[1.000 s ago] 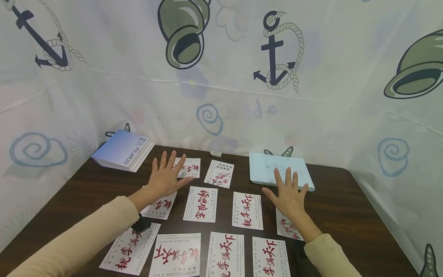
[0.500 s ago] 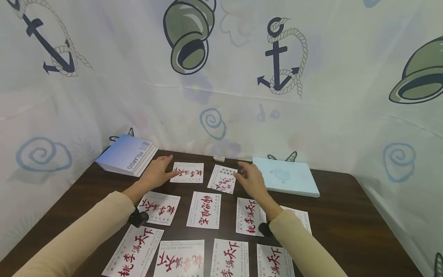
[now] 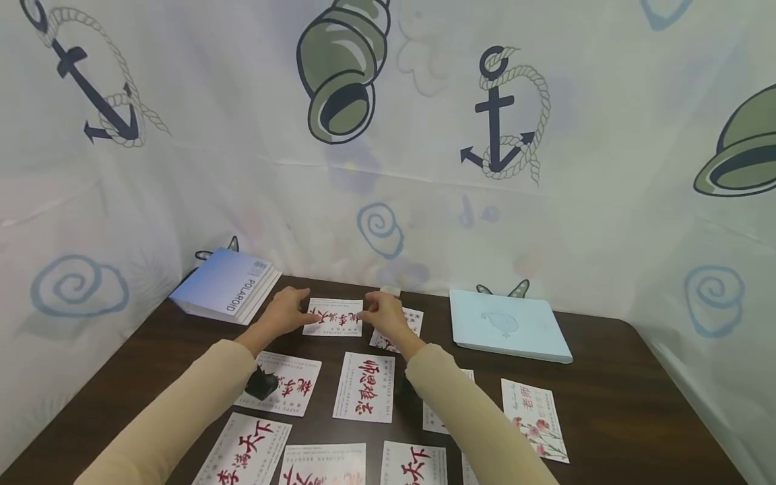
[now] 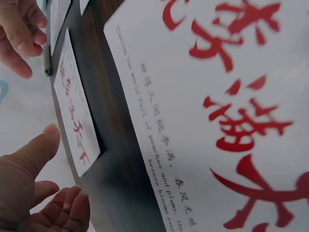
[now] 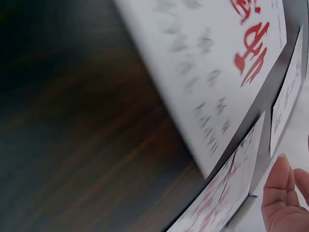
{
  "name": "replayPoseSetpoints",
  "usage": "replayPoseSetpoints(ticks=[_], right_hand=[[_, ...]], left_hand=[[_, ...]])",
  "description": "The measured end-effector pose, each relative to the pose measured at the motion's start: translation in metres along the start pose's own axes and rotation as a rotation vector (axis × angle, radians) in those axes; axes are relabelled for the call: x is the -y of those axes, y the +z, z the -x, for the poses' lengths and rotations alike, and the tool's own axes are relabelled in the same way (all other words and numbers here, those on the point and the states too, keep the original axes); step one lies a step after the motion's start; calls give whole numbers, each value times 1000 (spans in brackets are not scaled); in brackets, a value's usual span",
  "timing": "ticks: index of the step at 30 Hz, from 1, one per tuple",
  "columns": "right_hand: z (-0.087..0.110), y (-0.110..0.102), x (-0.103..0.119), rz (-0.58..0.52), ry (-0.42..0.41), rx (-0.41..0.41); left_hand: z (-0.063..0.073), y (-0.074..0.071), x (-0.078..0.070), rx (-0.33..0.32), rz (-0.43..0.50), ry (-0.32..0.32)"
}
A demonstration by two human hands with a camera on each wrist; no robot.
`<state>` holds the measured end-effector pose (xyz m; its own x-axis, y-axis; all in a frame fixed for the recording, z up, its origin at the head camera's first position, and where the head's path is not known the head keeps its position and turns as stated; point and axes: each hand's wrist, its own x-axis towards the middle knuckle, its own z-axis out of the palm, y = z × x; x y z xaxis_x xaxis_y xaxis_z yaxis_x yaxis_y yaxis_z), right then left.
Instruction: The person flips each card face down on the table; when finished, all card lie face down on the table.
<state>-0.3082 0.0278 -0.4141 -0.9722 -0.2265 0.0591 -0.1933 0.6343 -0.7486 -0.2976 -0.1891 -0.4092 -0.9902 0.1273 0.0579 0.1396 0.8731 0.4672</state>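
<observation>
A white card with red Chinese writing (image 3: pixel 336 325) lies flat at the back of the table, between my two hands. My left hand (image 3: pixel 280 316) hovers by its left end, thumb and fingers apart. At its right end is my right hand (image 3: pixel 390 320), which partly covers a blossom card (image 3: pixel 415 320). The left wrist view has the red-lettered card (image 4: pixel 76 113) lying beyond the spread left thumb (image 4: pixel 41 147). In the right wrist view the right hand (image 5: pixel 285 200) is partly cut off at the edge. Neither hand visibly grips a card.
Several more cards lie in rows, among them a centre card (image 3: pixel 365 387) and a pink-flower card (image 3: pixel 535 421). A blue POLAROID box (image 3: pixel 221 279) stands back left, a pale blue booklet (image 3: pixel 509 323) back right. A small white block (image 3: pixel 390 291) sits behind. A printed curtain (image 3: pixel 424 229) hangs behind the table.
Both hands were spread wide over the table. They have come together at the back card, the right hand moving left from the booklet past the blossom card. The cards look unmoved.
</observation>
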Motion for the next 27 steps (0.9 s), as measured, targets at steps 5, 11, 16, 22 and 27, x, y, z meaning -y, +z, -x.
replayPoseSetpoints(ticks=[5, 11, 16, 22, 27], right_hand=[[-16, 11, 2, 67, 26, 35], [-31, 18, 2, 183, 59, 52], [-37, 18, 5, 238, 54, 88], [-40, 14, 11, 258, 62, 96], [-39, 20, 9, 194, 40, 30]], left_hand=[[-8, 7, 4, 10, -21, -11], [-17, 16, 9, 27, -48, -5], [-19, 17, 8, 37, -35, -31], [-21, 13, 5, 50, -6, -38], [-21, 11, 7, 62, 24, -76]])
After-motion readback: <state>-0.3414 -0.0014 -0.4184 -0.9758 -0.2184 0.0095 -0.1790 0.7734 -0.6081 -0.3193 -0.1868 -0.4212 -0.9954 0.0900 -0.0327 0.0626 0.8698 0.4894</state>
